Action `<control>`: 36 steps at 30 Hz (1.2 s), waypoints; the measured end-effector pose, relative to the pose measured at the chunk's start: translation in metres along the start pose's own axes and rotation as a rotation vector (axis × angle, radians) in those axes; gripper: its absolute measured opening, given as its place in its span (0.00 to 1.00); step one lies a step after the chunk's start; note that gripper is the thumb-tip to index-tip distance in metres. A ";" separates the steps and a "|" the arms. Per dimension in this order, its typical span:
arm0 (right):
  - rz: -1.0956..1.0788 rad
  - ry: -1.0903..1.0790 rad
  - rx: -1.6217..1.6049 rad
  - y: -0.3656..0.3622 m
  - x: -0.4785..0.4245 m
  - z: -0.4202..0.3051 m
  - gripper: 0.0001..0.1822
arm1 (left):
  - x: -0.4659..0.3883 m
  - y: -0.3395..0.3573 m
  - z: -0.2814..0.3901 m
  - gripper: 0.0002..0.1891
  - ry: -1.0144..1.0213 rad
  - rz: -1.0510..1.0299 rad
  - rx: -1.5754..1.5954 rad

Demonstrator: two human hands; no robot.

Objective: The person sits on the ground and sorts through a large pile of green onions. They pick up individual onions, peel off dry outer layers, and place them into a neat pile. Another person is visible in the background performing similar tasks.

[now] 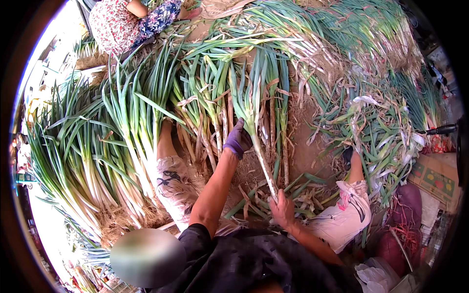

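A long green onion (pixel 261 154) with broad green leaves lies slanted between my two hands. My left hand (pixel 239 139), in a purple glove, is closed around its upper stalk just below the leaves. Bare, my right hand (pixel 283 210) grips the lower end of the stalk, so the root end is mostly hidden. Beyond my hands, several untrimmed green onions (pixel 212 110) with dry brown outer leaves lie on the ground. To the left stands a row of green onions (pixel 91 164) with pale stalks and bushy roots.
At the right is a heap of stripped leaves (pixel 381 146), near a flattened cardboard box (pixel 436 179) and red strings (pixel 405 238). More green onions (pixel 315 51) spread across the back. A person (pixel 117 25) in floral clothes sits at the upper left. My knees flank the work.
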State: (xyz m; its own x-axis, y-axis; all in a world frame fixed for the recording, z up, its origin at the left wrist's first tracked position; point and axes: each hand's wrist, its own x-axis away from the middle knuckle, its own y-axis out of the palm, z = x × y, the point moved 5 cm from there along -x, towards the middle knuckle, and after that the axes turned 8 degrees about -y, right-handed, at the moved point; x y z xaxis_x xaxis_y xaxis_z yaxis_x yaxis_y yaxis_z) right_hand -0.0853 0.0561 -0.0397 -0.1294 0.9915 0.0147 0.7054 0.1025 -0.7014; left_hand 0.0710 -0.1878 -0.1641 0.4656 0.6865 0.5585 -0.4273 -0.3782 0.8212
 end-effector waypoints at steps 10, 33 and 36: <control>-0.178 0.232 -0.724 0.011 -0.165 -0.001 0.17 | 0.072 0.035 -0.016 0.11 0.349 -0.096 -0.186; -1.002 -0.101 0.743 0.038 -0.003 0.159 0.16 | 0.208 0.118 0.149 0.10 0.608 -0.445 -0.132; -0.227 -0.081 -0.443 -0.005 -0.126 -0.026 0.23 | 0.185 0.109 0.109 0.07 0.527 -0.442 -0.060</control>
State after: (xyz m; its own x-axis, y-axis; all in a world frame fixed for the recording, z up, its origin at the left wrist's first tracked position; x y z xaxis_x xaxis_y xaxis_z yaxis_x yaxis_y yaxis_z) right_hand -0.0543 -0.0668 -0.0198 -0.3556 0.9324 0.0640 0.8788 0.3569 -0.3167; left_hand 0.1955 -0.1697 0.0412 0.1738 0.9844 0.0287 -0.3327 0.0313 0.9425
